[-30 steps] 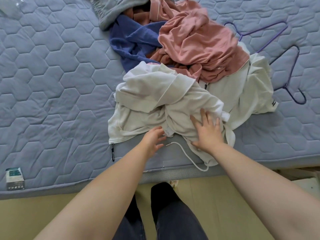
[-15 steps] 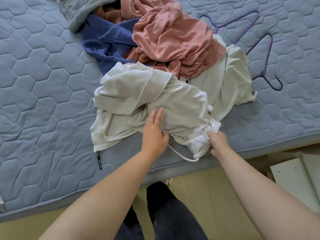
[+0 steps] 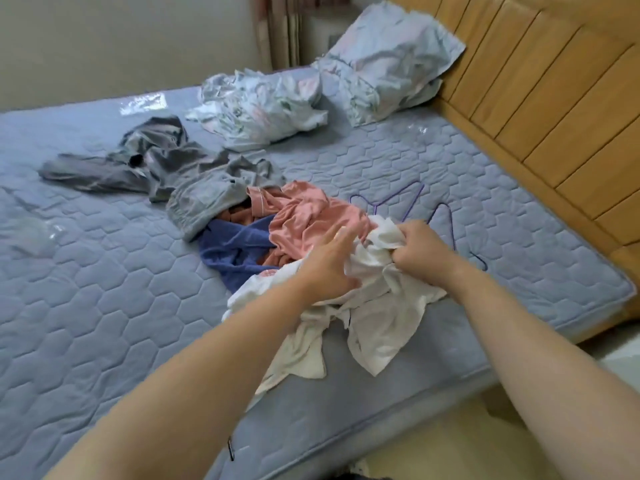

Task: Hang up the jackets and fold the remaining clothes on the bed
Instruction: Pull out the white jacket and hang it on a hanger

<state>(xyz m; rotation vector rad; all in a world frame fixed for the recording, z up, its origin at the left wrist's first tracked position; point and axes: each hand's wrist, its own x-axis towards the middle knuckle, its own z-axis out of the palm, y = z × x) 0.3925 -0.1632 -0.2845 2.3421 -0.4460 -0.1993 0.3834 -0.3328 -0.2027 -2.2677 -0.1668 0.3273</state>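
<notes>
A white jacket [image 3: 374, 317] lies bunched at the bed's near edge, partly hanging over it. My right hand [image 3: 420, 252] grips a fistful of its upper fabric and holds it raised. My left hand [image 3: 329, 268] rests on the jacket with fingers spread and straight. Behind the jacket lie a pink garment [image 3: 311, 220] and a blue garment [image 3: 235, 247]. Two purple hangers [image 3: 412, 206] rest on the mattress just beyond my right hand, partly hidden by it.
Grey clothes [image 3: 156, 164] sprawl across the middle of the blue quilted mattress [image 3: 86, 289]. Crumpled pale bedding [image 3: 263, 105] and a pillow [image 3: 388, 60] sit at the far end. A wooden headboard [image 3: 554, 116] runs along the right.
The view has tilted up to show the whole bed. My right hand has lifted the bunched white fabric up and away from the edge; my left hand has slid forward onto the jacket.
</notes>
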